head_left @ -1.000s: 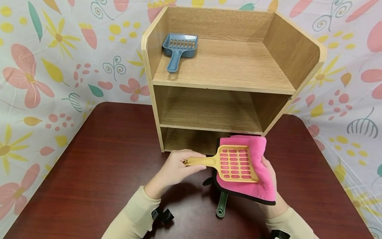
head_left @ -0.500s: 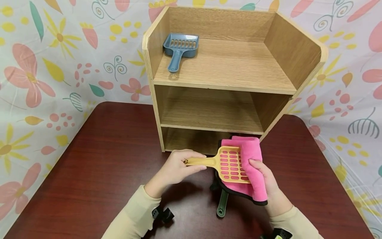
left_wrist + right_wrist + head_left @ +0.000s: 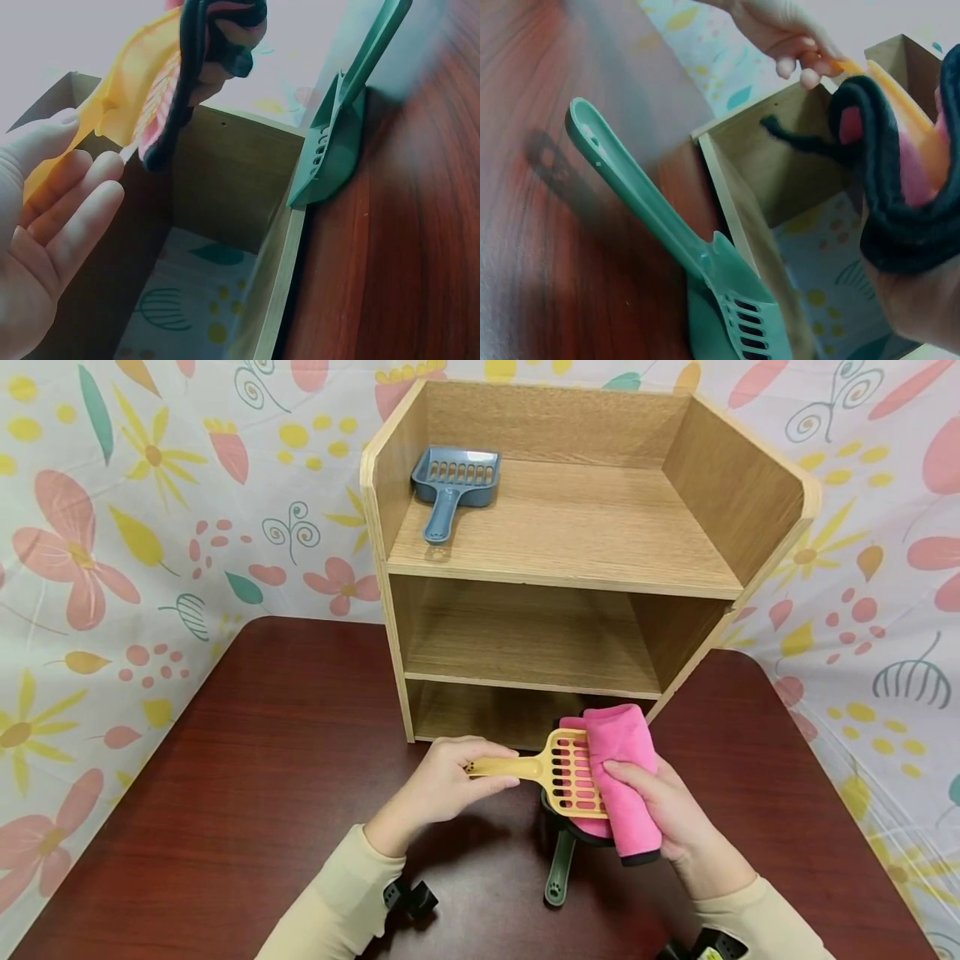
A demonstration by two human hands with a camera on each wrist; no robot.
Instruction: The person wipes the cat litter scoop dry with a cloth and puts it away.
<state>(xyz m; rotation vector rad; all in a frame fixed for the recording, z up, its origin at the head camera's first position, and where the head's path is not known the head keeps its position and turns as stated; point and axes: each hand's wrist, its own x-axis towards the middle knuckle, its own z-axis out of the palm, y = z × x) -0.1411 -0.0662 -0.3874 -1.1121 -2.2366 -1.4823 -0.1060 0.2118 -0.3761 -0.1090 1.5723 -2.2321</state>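
Note:
My left hand (image 3: 442, 785) pinches the handle of a yellow litter scoop (image 3: 517, 766), held sideways above the table in front of the shelf unit. A pink cloth (image 3: 617, 735) with black edging is folded over the far end of the scoop's slotted head. My right hand (image 3: 682, 818) grips the cloth around that end, thumb on top. Below them is a green litter scoop (image 3: 649, 199), its handle pointing toward me; in the head view the cloth and yellow scoop hide its head.
A wooden shelf unit (image 3: 592, 518) stands at the back of the dark red table (image 3: 247, 760). On its top shelf, at the left, lies a blue litter scoop (image 3: 442, 510) in a matching holder. A flower-patterned sheet (image 3: 150, 568) hangs behind.
My right hand has folded the cloth over the scoop's end and moved slightly left along it, thumb now on top. More slots show bare. My left hand has stayed in place.

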